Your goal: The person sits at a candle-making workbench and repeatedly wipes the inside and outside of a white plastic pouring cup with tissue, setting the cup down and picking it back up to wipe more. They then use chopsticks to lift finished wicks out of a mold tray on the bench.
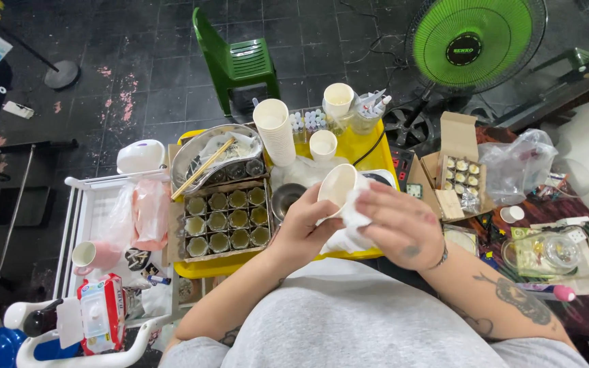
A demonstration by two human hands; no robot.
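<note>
The left hand (303, 228) grips a white paper cup (337, 186) from below and behind, fingers curled around its lower wall so that the open mouth tilts up and away toward the yellow tray (369, 151). The right hand (398, 225) lies just beside the cup on its right, fingers bent and pressing a crumpled white tissue (353, 219) against the cup's side; the tissue is pinched between those fingers and the cup wall, and part of it hangs below the left hand's thumb. Cup and tissue sit over the near edge of the tray, above the person's lap. On the tray, left of the hands, a cardboard box of small round tins (227, 219) lies flat, with a stack of white cups (275, 131) behind it and a metal tray holding chopsticks (214, 161) to its left rear.
</note>
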